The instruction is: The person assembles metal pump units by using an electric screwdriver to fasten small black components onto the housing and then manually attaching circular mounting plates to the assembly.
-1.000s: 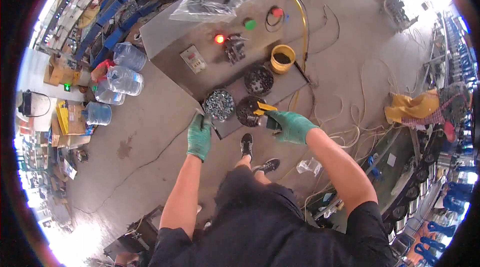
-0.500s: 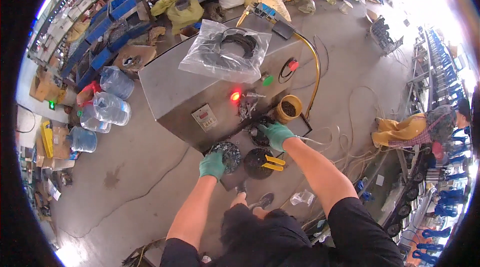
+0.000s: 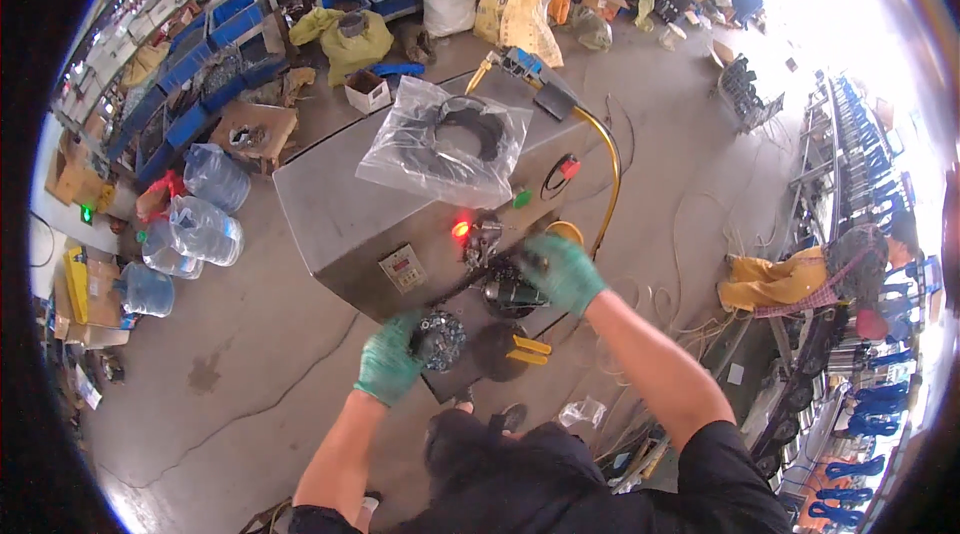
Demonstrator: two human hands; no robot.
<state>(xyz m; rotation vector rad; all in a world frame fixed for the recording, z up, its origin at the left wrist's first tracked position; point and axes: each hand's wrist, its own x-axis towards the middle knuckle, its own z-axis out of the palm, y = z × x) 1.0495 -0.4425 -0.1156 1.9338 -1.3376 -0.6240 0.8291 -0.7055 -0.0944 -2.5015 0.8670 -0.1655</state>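
Before one grey machine (image 3: 340,209), we saw two arms (image 3: 655,359) reaching forward, the left hand (image 3: 392,354) curled at the edge of the left bowl (image 3: 441,340) and the right hand (image 3: 566,272), blurred, slanting inward over the far bowl (image 3: 508,300); we could not tell whether either one's fingers pinched anything. We counted one bag (image 3: 400,154) atop the machine, three bowls in front, near bowl (image 3: 487,356) included, one yellow cup (image 3: 567,232) partly behind the right hand, and one yellow-handled tool (image 3: 532,345) at the near bowl.

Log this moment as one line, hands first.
left hand: at small metal parts | right hand: overlapping yellow cup in view | grips: unclear | yellow-handled tool: at dark round dish | red lamp: lit
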